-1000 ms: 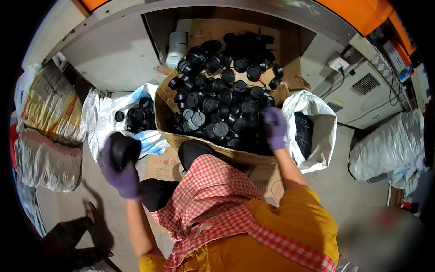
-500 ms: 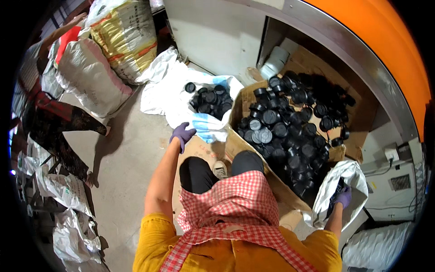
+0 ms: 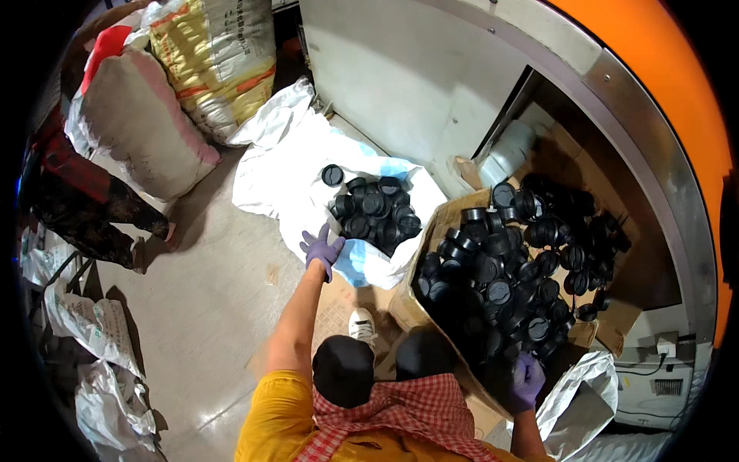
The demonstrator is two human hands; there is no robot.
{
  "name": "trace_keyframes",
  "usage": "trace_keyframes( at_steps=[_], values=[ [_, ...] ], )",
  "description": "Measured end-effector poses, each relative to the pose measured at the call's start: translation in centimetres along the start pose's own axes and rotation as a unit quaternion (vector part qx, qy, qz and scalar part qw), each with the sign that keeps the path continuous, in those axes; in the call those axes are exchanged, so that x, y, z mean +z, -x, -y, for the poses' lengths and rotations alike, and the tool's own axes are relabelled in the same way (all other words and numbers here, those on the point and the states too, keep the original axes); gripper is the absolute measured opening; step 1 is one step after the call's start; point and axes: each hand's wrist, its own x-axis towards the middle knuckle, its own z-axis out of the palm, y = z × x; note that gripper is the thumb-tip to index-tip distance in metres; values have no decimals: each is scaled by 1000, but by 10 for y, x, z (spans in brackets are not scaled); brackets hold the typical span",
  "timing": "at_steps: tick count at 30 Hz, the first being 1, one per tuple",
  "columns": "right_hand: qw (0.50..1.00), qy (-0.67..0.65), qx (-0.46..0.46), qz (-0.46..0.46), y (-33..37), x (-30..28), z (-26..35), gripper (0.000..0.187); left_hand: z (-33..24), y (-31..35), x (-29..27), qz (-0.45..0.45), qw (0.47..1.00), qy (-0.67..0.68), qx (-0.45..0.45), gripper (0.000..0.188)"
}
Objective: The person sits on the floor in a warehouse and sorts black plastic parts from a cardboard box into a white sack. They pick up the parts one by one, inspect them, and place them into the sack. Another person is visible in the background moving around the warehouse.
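Observation:
My left hand (image 3: 323, 251), in a purple glove, has its fingers spread at the near edge of a white sack (image 3: 269, 173). A pile of round black plastic caps (image 3: 375, 204) lies in the sack's mouth. At the near right corner of a cardboard box (image 3: 412, 309), my right hand (image 3: 527, 380), also gloved, has its fingers curled. Whatever it may hold is lost among dark shapes. Many black caps (image 3: 499, 291) fill the box. Beside that hand stands a white sack (image 3: 593, 412) with its mouth open.
An orange and grey machine (image 3: 654, 115) curves round the right side, with more black caps (image 3: 573, 258) in its opening. Full sacks (image 3: 142, 123) stand at the back left, near another person's legs (image 3: 85, 208). More bags (image 3: 96, 319) lie at the left.
My right hand has come out of the small white sack at the right and moved left to the box's corner. My left hand has shifted slightly at the sack's edge. The view has shifted.

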Motion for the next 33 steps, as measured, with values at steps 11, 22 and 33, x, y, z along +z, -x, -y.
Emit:
trace_keyframes(
  at_steps=[11, 22, 33],
  values=[
    [997, 27, -49, 55, -13, 49, 28, 7, 59, 42, 38, 192, 919, -172, 298, 88],
    [968, 219, -58, 106, -40, 114, -52, 46, 127, 28, 56, 0, 978, 189, 85, 74],
    [940, 257, -16, 226, 4, 166, -96, 48, 109, 235, -62, 17, 860, 500, 105, 33]
  ],
)
